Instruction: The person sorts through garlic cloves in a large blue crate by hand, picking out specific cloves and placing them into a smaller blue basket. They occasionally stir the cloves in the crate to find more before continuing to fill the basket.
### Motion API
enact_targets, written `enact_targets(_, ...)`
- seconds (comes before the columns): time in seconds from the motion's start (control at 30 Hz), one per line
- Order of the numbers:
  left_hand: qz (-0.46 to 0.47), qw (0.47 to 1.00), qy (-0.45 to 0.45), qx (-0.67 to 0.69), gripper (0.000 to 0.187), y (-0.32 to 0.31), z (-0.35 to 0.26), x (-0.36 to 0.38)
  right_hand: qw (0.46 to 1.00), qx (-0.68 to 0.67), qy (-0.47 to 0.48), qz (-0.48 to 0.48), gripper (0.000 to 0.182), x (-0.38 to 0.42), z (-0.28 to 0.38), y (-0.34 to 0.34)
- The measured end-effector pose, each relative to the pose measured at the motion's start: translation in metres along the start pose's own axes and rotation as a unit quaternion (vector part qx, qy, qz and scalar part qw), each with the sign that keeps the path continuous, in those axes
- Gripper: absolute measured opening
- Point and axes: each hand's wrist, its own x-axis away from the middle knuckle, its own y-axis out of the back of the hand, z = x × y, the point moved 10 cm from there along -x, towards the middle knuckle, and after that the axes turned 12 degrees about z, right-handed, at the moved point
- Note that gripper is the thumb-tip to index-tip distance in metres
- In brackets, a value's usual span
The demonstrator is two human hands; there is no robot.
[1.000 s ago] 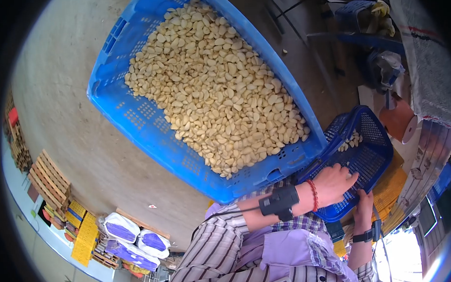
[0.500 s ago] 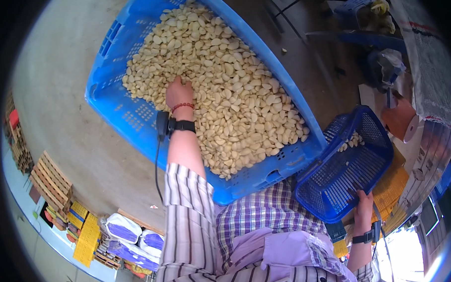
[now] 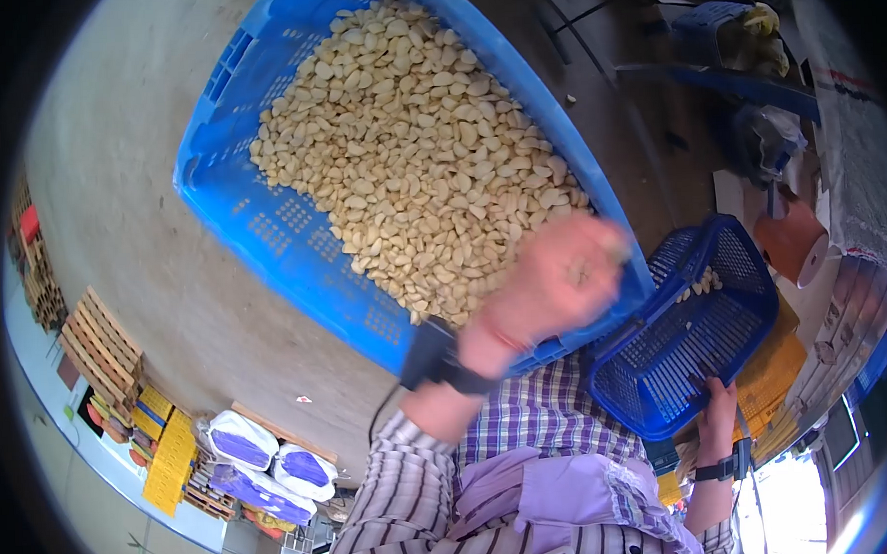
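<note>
A large blue plastic crate (image 3: 267,249) is tilted across my lap, with a wide heap of pale pieces that look like peeled garlic cloves (image 3: 409,132). My left hand (image 3: 565,268) is over the crate's right end, smeared by motion. Its fingers look curled into a fist, and what they hold, if anything, is hidden. A smaller dark blue basket (image 3: 652,372) stands beside the crate with a few cloves at its far end. My right hand (image 3: 719,404) grips this basket's near rim, its thumb over the edge.
Wooden pallets (image 3: 102,338), yellow crates (image 3: 172,462) and white-and-purple sacks (image 3: 244,442) sit on the floor at left. To the right are a reddish-brown container (image 3: 789,236), an orange-yellow crate (image 3: 765,383) and a grey woven sheet (image 3: 849,146).
My left hand has lifted out of the clove heap and swung right towards the dark blue basket, its fingers now curled. My right hand keeps its grip on the basket rim.
</note>
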Motion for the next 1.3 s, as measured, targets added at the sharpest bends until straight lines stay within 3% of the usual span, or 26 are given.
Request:
enact_targets(0.07, 0.219, 0.976, -0.01, -0.018, 0.032, -0.071, -0.038, -0.007, 1.0, 0.017, 0.004, -0.011, 0.039, 0.0, 0.005, 0.002)
enact_targets(0.1, 0.215, 0.976, -0.011, -0.019, 0.032, -0.066, -0.034, -0.01, 1.0, 0.019, 0.007, -0.01, 0.039, 0.001, 0.009, 0.002)
enact_targets(0.17, 0.047, 0.978, -0.076, -0.187, 0.029, -0.015, -0.038, -0.02, 0.999, 0.016, -0.027, -0.02, 0.037, 0.005, 0.006, 0.004)
enact_targets(0.2, -0.053, 0.971, 0.015, -0.234, 0.035, 0.035, -0.016, -0.01, 1.0, 0.014, -0.021, -0.016, 0.037, 0.002, 0.002, 0.007)
enact_targets(0.23, -0.244, 0.952, 0.149, -0.105, 0.038, 0.089, 0.052, 0.037, 1.0, 0.006, 0.002, -0.014, 0.038, -0.004, -0.003, 0.014)
enact_targets(0.3, -0.504, 0.827, 0.233, -0.086, 0.04, 0.199, 0.098, 0.105, 1.0, 0.013, 0.001, -0.017, 0.038, -0.006, -0.006, 0.017)
enact_targets(0.33, -0.588, 0.772, 0.21, -0.121, 0.036, 0.248, 0.13, 0.146, 1.0, 0.012, 0.002, -0.014, 0.038, -0.006, -0.003, 0.013)
enact_targets(0.4, -0.636, 0.722, 0.254, -0.101, 0.036, 0.312, 0.18, 0.18, 0.999, 0.014, -0.002, -0.033, 0.038, -0.002, 0.001, 0.008)
enact_targets(0.53, -0.649, 0.708, 0.269, -0.073, 0.037, 0.329, 0.217, 0.138, 0.999, 0.007, 0.01, -0.032, 0.04, -0.004, -0.004, 0.007)
enact_targets(0.6, -0.603, 0.767, 0.215, -0.042, 0.035, 0.323, 0.229, 0.108, 1.0, -0.006, 0.009, 0.01, 0.041, -0.012, -0.015, 0.009)
enact_targets(0.67, -0.513, 0.827, 0.213, 0.086, 0.035, 0.295, 0.294, 0.091, 1.0, -0.012, 0.005, 0.004, 0.04, -0.005, -0.003, -0.003)
enact_targets(0.73, -0.396, 0.892, 0.216, -0.033, 0.037, 0.229, 0.235, 0.044, 1.0, -0.022, 0.003, -0.003, 0.04, -0.003, 0.001, -0.008)
enact_targets(0.8, -0.313, 0.916, 0.252, -0.022, 0.04, 0.187, 0.204, 0.031, 0.999, 0.003, -0.031, 0.011, 0.041, -0.003, 0.0, -0.003)
enact_targets(0.87, -0.178, 0.942, 0.232, -0.168, 0.044, 0.157, 0.183, 0.032, 1.0, 0.006, -0.016, 0.014, 0.042, -0.005, 0.006, -0.003)
enact_targets(0.93, -0.088, 0.951, 0.244, -0.166, 0.049, 0.139, 0.17, 0.05, 1.0, 0.009, -0.007, 0.015, 0.044, -0.004, 0.008, 0.0)
enact_targets(1.0, 0.06, 0.905, 0.301, -0.293, 0.05, 0.131, 0.139, 0.065, 1.0, 0.023, 0.007, 0.012, 0.046, -0.005, 0.013, 0.003)
enact_targets(1.03, 0.063, 0.906, 0.299, -0.293, 0.05, 0.142, 0.119, 0.063, 1.0, 0.021, 0.007, 0.01, 0.046, -0.004, 0.015, 0.001)
enact_targets(1.1, 0.221, 0.796, 0.482, -0.291, 0.049, 0.149, 0.124, 0.093, 0.999, 0.032, 0.016, -0.022, 0.045, 0.002, 0.026, -0.001)
enact_targets(1.2, -0.03, 0.784, 0.508, -0.355, 0.044, 0.233, 0.126, 0.102, 0.999, 0.048, 0.005, -0.022, 0.044, 0.003, 0.029, -0.003)
enact_targets(1.23, -0.134, 0.778, 0.484, -0.377, 0.044, 0.263, 0.13, 0.105, 0.999, 0.047, 0.005, -0.021, 0.044, 0.002, 0.028, -0.003)
enact_targets(1.3, -0.273, 0.815, 0.363, -0.359, 0.044, 0.301, 0.126, 0.088, 0.999, 0.031, 0.014, -0.017, 0.043, -0.001, 0.025, -0.001)
